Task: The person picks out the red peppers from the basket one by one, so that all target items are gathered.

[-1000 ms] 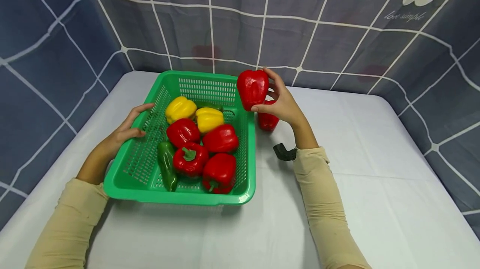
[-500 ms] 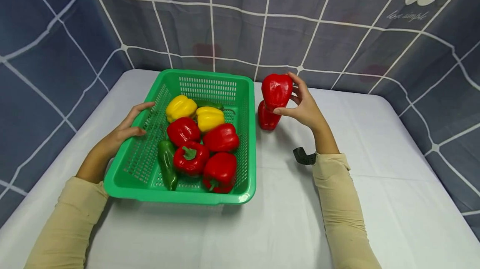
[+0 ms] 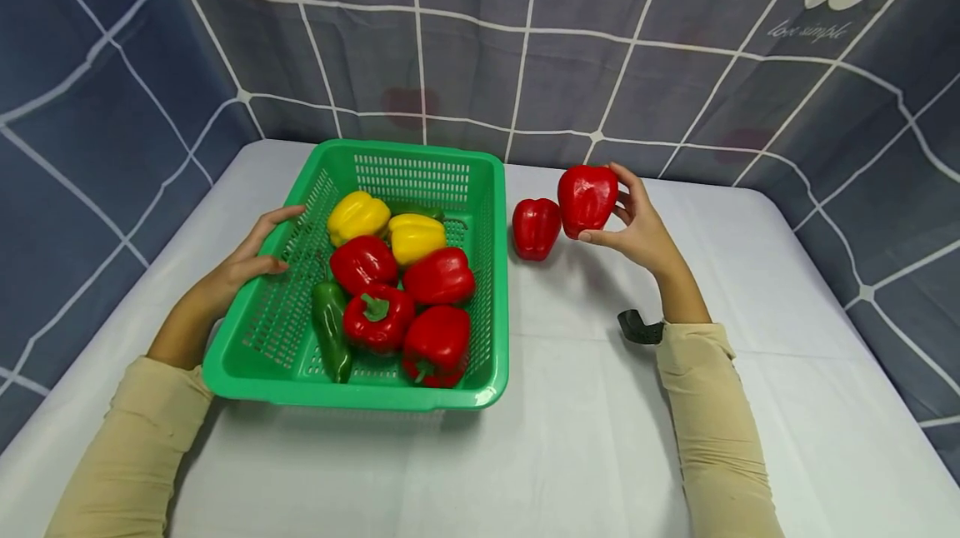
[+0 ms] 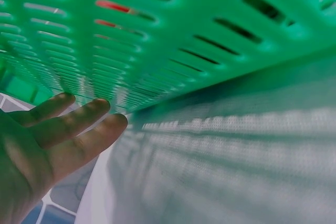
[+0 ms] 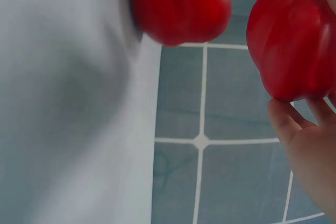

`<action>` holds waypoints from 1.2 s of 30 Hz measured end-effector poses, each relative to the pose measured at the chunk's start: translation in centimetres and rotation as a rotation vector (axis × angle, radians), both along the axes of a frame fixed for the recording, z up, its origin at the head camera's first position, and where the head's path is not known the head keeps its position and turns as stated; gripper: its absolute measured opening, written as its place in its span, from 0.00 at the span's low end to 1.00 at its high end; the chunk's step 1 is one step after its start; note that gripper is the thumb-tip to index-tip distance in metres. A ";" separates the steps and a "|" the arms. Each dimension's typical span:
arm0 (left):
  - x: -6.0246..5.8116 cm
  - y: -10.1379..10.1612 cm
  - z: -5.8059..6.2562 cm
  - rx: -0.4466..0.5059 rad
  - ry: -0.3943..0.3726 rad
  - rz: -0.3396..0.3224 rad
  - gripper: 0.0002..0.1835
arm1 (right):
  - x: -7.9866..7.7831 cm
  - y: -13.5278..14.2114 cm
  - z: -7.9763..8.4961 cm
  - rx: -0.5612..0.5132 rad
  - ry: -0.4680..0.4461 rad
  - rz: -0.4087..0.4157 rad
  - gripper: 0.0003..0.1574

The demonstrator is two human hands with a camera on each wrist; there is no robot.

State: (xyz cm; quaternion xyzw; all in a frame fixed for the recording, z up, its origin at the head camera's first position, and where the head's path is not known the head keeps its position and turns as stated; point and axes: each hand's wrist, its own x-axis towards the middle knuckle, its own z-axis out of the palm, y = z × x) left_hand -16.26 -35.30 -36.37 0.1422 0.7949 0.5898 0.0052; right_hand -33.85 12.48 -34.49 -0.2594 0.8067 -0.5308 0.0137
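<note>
In the head view my right hand (image 3: 643, 228) holds a red bell pepper (image 3: 587, 198) above the table, thumb low and fingers behind it. The right wrist view shows the same red bell pepper (image 5: 294, 40) against the fingers. Just left of it, a second red bell pepper (image 3: 536, 228) stands on the table. My left hand (image 3: 238, 270) grips the left rim of a green plastic basket (image 3: 345, 393), thumb and a finger reaching over the inside. From the left wrist, three fingers (image 4: 79, 148) show straight along the basket's outer side.
Inside the basket lie several red bell peppers (image 3: 378, 317), two yellow bell peppers (image 3: 417, 239), a long green pepper (image 3: 331, 331) and another green one partly hidden behind. A black curved piece (image 3: 640, 327) sits at my right wrist. Checked cloth (image 3: 472, 63) walls the white table.
My right hand has carried the red bell pepper from over the basket's right rim to the right, past the pepper on the table, and slightly lower. The left hand and basket have stayed put.
</note>
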 end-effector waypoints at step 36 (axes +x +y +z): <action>0.1 0.3 0.2 -0.074 -0.010 0.043 0.38 | -1.9 3.0 -3.5 0.301 -0.311 -0.023 0.64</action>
